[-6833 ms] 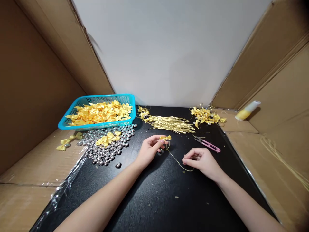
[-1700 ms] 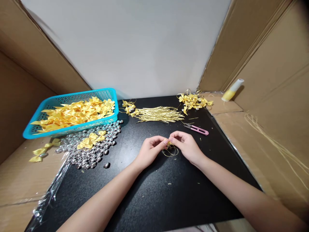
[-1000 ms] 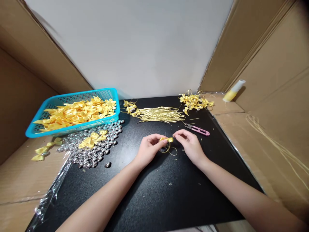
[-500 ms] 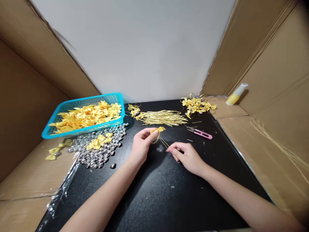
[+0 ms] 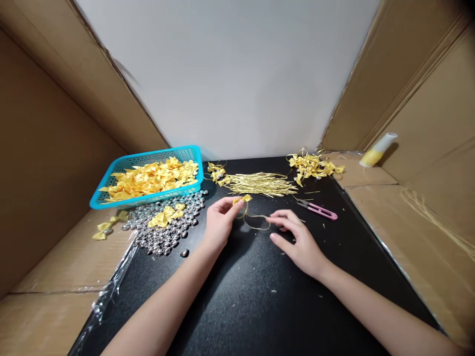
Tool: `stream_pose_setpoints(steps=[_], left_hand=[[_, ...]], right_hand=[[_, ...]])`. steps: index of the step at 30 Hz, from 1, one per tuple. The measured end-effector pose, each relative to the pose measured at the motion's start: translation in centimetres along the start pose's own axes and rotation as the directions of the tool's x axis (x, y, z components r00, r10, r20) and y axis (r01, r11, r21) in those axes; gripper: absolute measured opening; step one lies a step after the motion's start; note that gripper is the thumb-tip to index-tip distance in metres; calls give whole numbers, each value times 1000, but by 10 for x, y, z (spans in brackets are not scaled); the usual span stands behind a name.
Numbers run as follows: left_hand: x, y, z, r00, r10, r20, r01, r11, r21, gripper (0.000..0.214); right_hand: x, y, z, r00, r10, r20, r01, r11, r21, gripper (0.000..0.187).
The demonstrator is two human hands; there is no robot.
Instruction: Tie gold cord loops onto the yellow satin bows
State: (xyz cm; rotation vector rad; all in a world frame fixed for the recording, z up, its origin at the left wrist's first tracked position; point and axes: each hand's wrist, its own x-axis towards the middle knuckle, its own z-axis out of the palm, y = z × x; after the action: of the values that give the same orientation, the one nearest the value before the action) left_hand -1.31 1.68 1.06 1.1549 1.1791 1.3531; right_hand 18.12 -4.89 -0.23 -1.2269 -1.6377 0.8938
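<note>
My left hand pinches a small yellow ribbon bow above the black table top. A thin gold cord loops down from the bow toward my right hand. My right hand rests low on the table with its fingers stretched forward, the index fingertip at the end of the cord loop. I cannot make out whether those fingers grip the cord.
A blue basket of yellow bows sits at the back left, with a heap of silver bells and a few bows before it. Cut gold cords, finished bows, pink snips and a glue bottle lie behind. Cardboard walls flank both sides.
My right hand drew away from the bow toward me, then came back up beside the cord loop with its fingers straighter. My left hand kept hold of the bow. The camera view shifted slightly.
</note>
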Motion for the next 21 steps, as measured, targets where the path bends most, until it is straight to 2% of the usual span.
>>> stream_pose_setpoints(steps=[2,5,7,9,11,15,18,21], left_hand=[[-6,3,2,1000,9,27,-10,999,51,20],[-15,7,8,997,32,69,-42,988,146,14],[-21,9,12,990,80,113,-106,964,246,10],[-27,11,16,980,114,164,-163,934,319,9],[-30,11,20,975,101,197,-163,930,329,10],[-33,6,25,978,14,210,-70,962,264,15],[-33,2,25,975,-41,216,-1,981,193,17],[-33,1,25,969,-83,233,51,989,139,17]], right_hand=[[0,-5,-3,993,-30,-117,27,999,-28,24],[-2,-17,-8,957,-183,-225,163,981,-103,19],[-4,-26,-7,928,-289,-237,250,951,-181,18],[-6,-31,-3,911,-349,-220,283,917,-281,15],[-7,-31,2,910,-361,-203,264,883,-389,12],[-4,-25,8,913,-335,-231,161,818,-552,11],[-3,-22,7,916,-309,-255,105,801,-590,9],[-4,-21,6,914,-308,-265,106,811,-576,7]])
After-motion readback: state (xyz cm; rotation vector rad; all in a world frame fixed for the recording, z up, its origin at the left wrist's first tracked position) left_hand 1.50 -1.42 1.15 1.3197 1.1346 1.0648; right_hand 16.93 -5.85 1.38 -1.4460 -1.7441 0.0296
